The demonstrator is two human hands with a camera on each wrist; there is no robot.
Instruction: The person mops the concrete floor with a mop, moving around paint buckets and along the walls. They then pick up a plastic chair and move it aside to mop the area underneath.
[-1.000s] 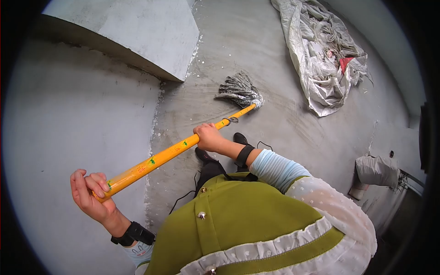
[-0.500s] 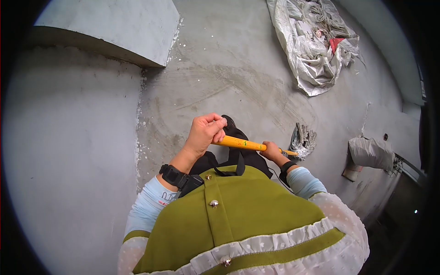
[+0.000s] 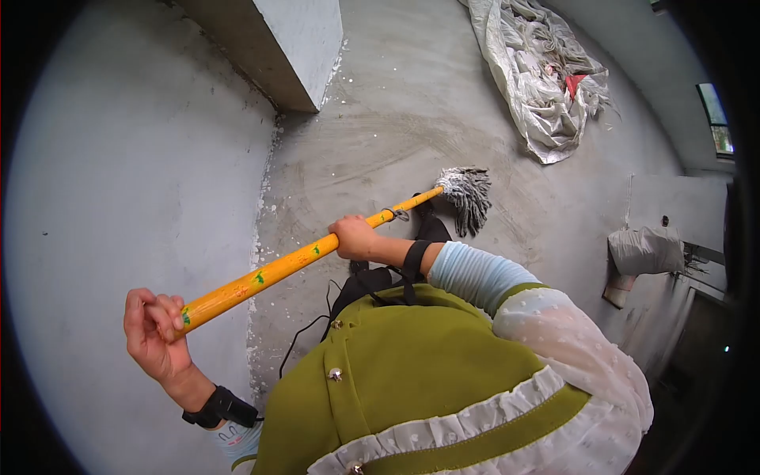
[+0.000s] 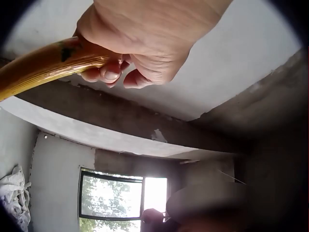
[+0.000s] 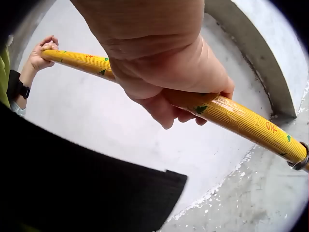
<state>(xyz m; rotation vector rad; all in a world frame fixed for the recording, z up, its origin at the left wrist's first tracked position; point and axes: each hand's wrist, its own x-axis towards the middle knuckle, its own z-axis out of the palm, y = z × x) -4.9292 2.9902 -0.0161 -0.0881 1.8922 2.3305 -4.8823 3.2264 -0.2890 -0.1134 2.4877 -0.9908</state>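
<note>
A mop's yellow handle [image 3: 277, 271] runs slantwise across the front of the body in the head view. Its grey and white string head [image 3: 467, 198] lies on the floor beside the feet. My left hand [image 3: 158, 340] curls its fingers round the handle's upper end, at the lower left. Further down the shaft, my right hand [image 3: 360, 239] grips it from above. In the right wrist view the fingers of my right hand [image 5: 169, 72] wrap the handle [image 5: 236, 116]. The left wrist view shows my left hand [image 4: 145, 38] at the end of the handle [image 4: 43, 63].
A grey wall [image 3: 142, 182] stands close on the left, with a projecting block [image 3: 297, 47] at its far end. Crumpled whitish sheeting [image 3: 546, 103] lies on the floor at the upper right. A covered bundle [image 3: 645, 250] stands at the right. White specks line the wall's foot.
The mop head swung right, close to the feet, half a second ago, and has since moved back left and away. My left hand came in to the middle and returned to the lower left.
</note>
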